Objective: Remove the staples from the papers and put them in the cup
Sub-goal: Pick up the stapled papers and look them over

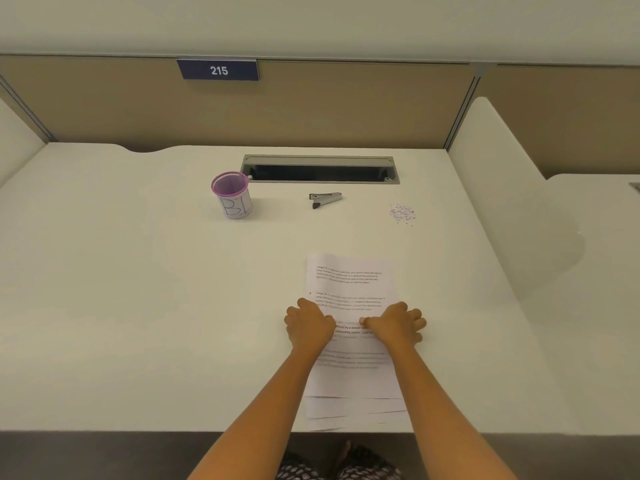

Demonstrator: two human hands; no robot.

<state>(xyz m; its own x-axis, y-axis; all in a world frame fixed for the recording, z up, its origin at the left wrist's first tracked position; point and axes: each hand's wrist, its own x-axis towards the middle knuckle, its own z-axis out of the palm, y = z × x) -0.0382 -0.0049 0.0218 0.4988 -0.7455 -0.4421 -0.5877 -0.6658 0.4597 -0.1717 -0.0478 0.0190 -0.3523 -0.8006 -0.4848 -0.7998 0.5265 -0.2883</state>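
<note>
Reading both hands as gripping papers (349,282): left hand (308,325) and right hand (398,323) curled at side edges, thumbs pressed on top sheet. Stack lies near front of desk (138,306), fanned at bottom. Thin, floppy, light; will slide on smooth top, so I'd pin flat near corner. Can't see staples in sheets. Pile of loose staples (401,213) back right: tiny, sharp, scatter-prone; I'd pinch few at once. Mesh cup (231,195) back left, light, tippable.

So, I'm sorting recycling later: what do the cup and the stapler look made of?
Cup: likely purple-coated wire mesh, going by the see-through weave, with a white paper band around it. Stapler: seemingly matte grey metal; the dark tip is perhaps plastic.
</note>
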